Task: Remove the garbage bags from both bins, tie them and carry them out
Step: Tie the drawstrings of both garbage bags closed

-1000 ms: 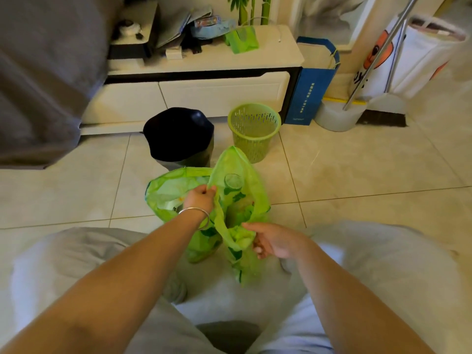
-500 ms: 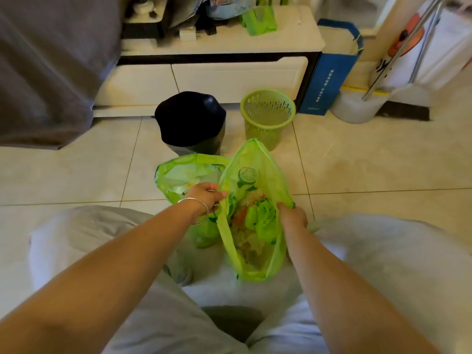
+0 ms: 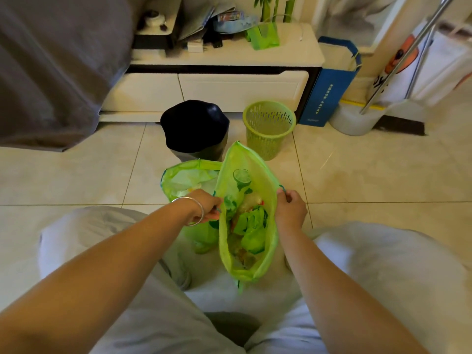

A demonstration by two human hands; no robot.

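A green garbage bag (image 3: 249, 273) stands open on the floor between my knees, with green scraps and wrappers inside. My left hand (image 3: 205, 205), a silver bangle on its wrist, pinches the bag's left rim. My right hand (image 3: 290, 209) pinches the right rim, so the mouth is stretched wide. A second green garbage bag (image 3: 186, 177) lies open just behind and to the left, partly hidden by my left hand. Behind them stand a bin with a black liner (image 3: 195, 129) and a bare green mesh bin (image 3: 268, 129).
A white low cabinet (image 3: 217, 90) with clutter on top runs along the back. A blue paper bag (image 3: 329, 93) and a white bucket with a metal pole (image 3: 355, 118) stand at the right. A grey covered sofa (image 3: 56, 72) fills the left. Tiled floor lies open to the right.
My right hand rose from the bag's lower front to its right rim and pulled outward. The bag's mouth, flat a second ago, now gapes open. The left hand stayed on its rim.
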